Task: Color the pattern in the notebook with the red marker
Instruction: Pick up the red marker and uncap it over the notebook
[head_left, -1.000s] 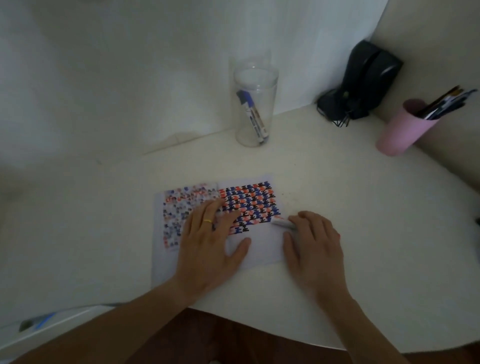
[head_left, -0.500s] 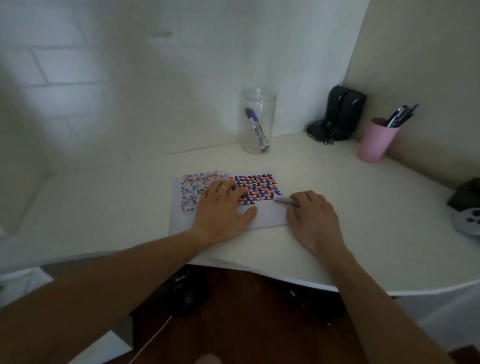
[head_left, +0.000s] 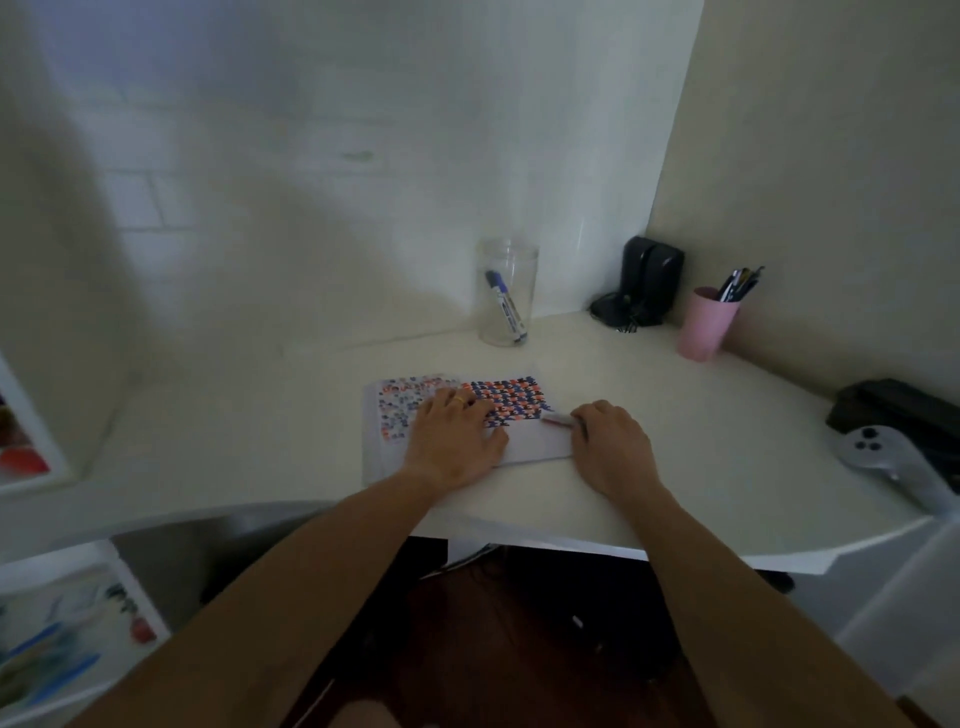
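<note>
An open notebook (head_left: 535, 441) lies flat on the white desk, its pages covered with a red, blue and black pattern (head_left: 511, 396). My left hand (head_left: 454, 441) rests flat on the pages, fingers spread, a gold ring on one finger. My right hand (head_left: 610, 447) lies at the notebook's right edge, palm down. Its fingers cover a pale marker (head_left: 556, 418), whose tip pokes out to the left over the page corner. The marker's colour is hard to tell in the dim light.
A clear jar (head_left: 506, 291) holding a blue marker (head_left: 505, 306) stands behind the notebook. A black device (head_left: 644, 283) and a pink cup (head_left: 706, 325) of pens stand in the back right corner. A grey controller (head_left: 893, 462) and a black object (head_left: 893, 410) lie at the far right.
The camera has pulled back and tilted up, so the desk looks smaller and farther. Both hands stay in the same places on the notebook and marker.
</note>
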